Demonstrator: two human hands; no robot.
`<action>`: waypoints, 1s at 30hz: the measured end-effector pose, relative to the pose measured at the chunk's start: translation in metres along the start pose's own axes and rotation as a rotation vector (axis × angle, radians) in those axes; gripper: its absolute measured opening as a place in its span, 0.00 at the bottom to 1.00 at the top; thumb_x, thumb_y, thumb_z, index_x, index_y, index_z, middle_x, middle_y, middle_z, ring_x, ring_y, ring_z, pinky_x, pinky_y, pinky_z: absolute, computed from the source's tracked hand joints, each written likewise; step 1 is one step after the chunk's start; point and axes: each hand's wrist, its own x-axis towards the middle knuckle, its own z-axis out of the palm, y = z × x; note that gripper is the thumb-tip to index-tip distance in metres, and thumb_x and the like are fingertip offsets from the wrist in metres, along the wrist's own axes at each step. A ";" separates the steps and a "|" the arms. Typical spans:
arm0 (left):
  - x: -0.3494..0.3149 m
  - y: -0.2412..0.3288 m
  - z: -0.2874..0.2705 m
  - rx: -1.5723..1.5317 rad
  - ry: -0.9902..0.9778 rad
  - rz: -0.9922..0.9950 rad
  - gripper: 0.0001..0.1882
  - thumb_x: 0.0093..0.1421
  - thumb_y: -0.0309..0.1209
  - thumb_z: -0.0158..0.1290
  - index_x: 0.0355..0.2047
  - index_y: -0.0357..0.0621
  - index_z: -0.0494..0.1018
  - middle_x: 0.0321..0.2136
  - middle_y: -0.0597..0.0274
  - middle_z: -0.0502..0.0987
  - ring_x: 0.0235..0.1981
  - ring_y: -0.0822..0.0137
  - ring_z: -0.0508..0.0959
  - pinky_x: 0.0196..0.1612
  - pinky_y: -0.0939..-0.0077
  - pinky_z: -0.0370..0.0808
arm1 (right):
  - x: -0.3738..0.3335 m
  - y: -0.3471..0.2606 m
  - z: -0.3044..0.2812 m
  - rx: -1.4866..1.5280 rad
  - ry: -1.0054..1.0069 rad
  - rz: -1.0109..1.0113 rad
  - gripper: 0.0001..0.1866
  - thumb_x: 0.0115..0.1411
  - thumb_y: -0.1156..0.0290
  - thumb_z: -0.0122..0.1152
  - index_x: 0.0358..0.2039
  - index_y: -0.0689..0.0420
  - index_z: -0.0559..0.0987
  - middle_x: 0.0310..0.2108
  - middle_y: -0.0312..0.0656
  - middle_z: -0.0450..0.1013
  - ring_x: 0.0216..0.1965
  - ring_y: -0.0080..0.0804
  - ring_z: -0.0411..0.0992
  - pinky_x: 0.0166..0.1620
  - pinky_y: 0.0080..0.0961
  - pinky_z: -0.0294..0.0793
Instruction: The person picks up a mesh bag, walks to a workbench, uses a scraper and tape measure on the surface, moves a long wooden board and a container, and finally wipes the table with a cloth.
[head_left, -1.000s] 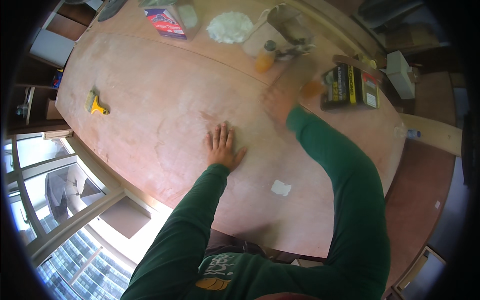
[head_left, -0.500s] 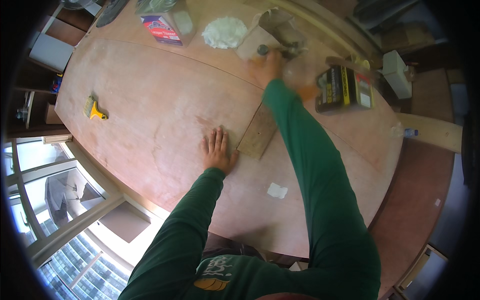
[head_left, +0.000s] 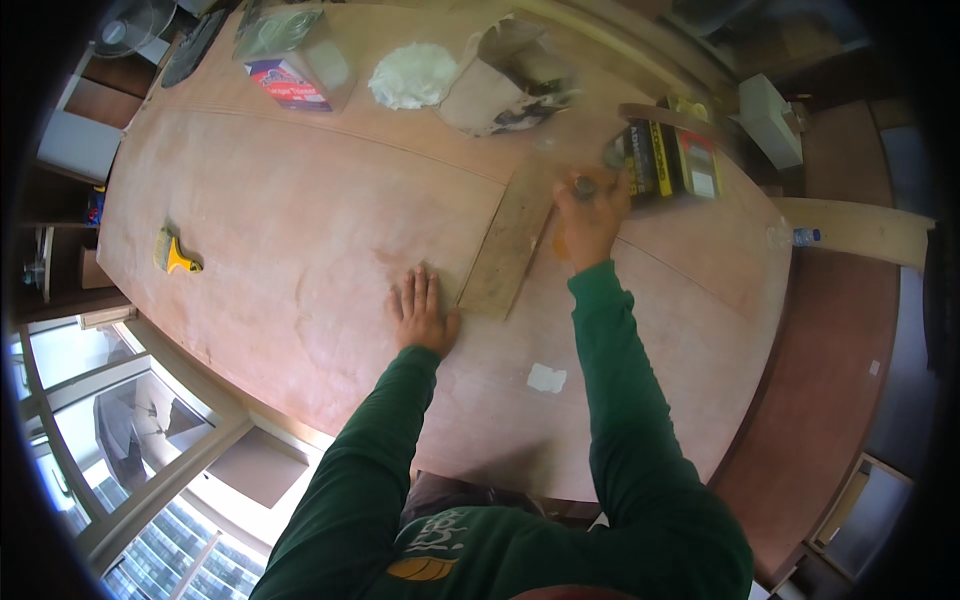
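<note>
My left hand [head_left: 422, 312] lies flat on the reddish plywood panel [head_left: 300, 210], fingers spread, thumb close to the near end of a narrow wooden board [head_left: 507, 250]. To the right of that board, my right hand [head_left: 592, 218] is closed around an object with a dark round end [head_left: 584, 187]. An orange patch shows beside this hand's wrist; the rest of the held object is hidden or blurred, so I cannot name its kind. Just beyond the right hand stands a black and yellow can [head_left: 655, 160].
A yellow-handled paintbrush [head_left: 177, 253] lies at left. Along the far side are a rectangular metal can [head_left: 300, 75], a heap of white material [head_left: 412, 76] and a crumpled brownish bag [head_left: 500, 90]. A white scrap [head_left: 546, 378] lies near me; a small bottle [head_left: 805, 237] is at right.
My right hand has come back toward me and slightly right, from beside the crumpled bag to beside the board, still holding the dark-ended object. My left hand stays flat; the whole view has shifted slightly.
</note>
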 end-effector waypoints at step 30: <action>0.485 -0.039 -0.070 -0.483 0.039 0.507 0.36 0.48 0.38 0.63 0.58 0.54 0.64 0.54 0.38 0.68 0.53 0.44 0.71 0.59 0.56 0.67 | -0.469 -0.152 -0.417 -0.105 0.195 1.106 0.17 0.45 0.65 0.75 0.36 0.54 0.82 0.52 0.45 0.63 0.54 0.37 0.65 0.55 0.33 0.67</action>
